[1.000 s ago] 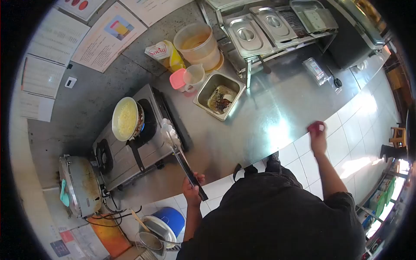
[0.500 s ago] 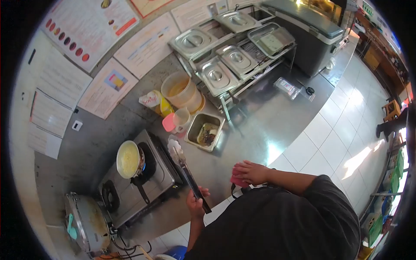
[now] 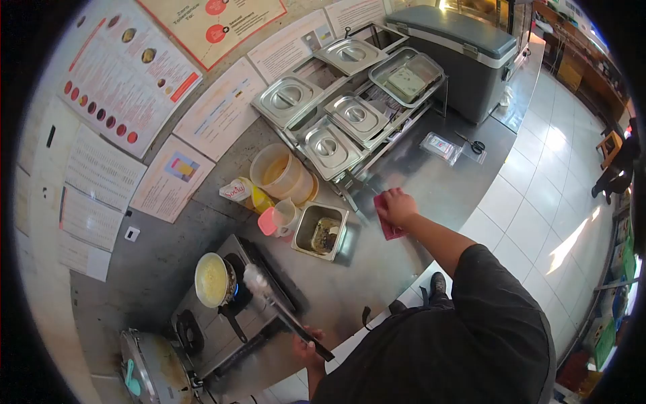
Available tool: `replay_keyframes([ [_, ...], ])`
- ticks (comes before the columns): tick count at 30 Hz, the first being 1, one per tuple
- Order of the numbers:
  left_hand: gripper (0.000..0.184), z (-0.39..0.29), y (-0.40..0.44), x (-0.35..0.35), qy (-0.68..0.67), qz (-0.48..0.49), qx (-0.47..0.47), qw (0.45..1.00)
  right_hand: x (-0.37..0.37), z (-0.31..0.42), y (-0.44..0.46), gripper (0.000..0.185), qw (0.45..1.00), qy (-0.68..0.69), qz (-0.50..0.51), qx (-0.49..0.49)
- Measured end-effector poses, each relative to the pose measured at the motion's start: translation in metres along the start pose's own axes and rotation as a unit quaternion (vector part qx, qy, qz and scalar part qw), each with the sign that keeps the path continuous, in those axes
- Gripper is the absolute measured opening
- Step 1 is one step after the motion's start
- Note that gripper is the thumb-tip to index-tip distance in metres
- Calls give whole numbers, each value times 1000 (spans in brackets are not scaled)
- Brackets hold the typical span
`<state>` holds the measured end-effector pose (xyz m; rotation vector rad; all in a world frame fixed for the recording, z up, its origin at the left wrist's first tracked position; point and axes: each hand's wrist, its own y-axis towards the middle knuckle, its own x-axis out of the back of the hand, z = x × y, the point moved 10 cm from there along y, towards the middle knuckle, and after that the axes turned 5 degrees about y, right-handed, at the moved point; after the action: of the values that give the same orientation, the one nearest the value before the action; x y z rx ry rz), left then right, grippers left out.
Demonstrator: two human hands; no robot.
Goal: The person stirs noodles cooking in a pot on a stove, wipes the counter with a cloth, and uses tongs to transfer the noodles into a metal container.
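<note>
My left hand (image 3: 309, 345) is closed round the black handle of the metal tongs (image 3: 286, 316), whose pale tips hang over the stove's right side. Under my right hand (image 3: 398, 206) a folded red cloth (image 3: 392, 227) is pressed on the steel counter (image 3: 431, 188), near the lidded trays. A pan (image 3: 212, 281) with pale yellow contents stands on the burner with a blue flame beneath, its black handle pointing toward me. To the right of the stove, a steel container (image 3: 319, 232) holds dark residue and a pale object.
Behind the container stand a pink-lidded jug (image 3: 276, 219), a yellow bag (image 3: 247, 195) and a plastic tub (image 3: 282, 174). A rack of lidded trays (image 3: 330, 148), a grey cooler (image 3: 457, 60), a packet (image 3: 441, 145) and scissors (image 3: 476, 146) are farther back. A large pot (image 3: 158, 367) is at lower left.
My right hand has moved with the red cloth from beside my body onto the counter near the rack. The tongs stay in my left hand, and the view has shifted.
</note>
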<state>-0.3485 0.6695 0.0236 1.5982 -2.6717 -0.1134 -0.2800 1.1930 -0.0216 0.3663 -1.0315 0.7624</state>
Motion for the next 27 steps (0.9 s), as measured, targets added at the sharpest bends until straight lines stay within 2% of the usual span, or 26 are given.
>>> replay_keyframes([
  [3,83,-24,7,0,14,-47,-39,998,-13,31,-20,51,979,-19,31,202],
  [4,85,-32,10,0,17,-54,-50,997,-25,23,-25,57,957,-92,-14,274],
  [7,89,-61,24,-11,29,-54,-79,995,-16,-28,-8,51,970,-85,-61,218],
  [9,89,-69,33,-13,30,-42,-97,994,27,-72,-2,44,994,-106,-3,31],
  [11,89,-78,38,-23,50,-42,-106,992,59,-146,-3,35,990,-60,16,-123],
  [12,89,-83,42,-30,58,-41,-113,991,76,-185,-8,33,984,-57,-26,-165],
  [14,87,-84,45,-45,70,-17,-108,992,110,-254,-31,29,972,-100,-100,-189],
  [16,86,-86,44,-65,81,-9,-100,992,152,-302,-67,29,964,-127,-114,-206],
  [19,84,-85,47,-102,92,-12,-82,992,193,-372,-117,32,928,8,-44,-370],
  [21,82,-74,51,-123,96,1,-67,993,230,-370,-131,32,940,59,-132,-308],
  [23,81,-70,61,-151,84,14,-95,992,250,-365,-139,31,936,105,-232,-243],
  [27,78,-80,86,-241,43,69,-125,989,265,-375,-108,33,935,144,-259,-193],
])
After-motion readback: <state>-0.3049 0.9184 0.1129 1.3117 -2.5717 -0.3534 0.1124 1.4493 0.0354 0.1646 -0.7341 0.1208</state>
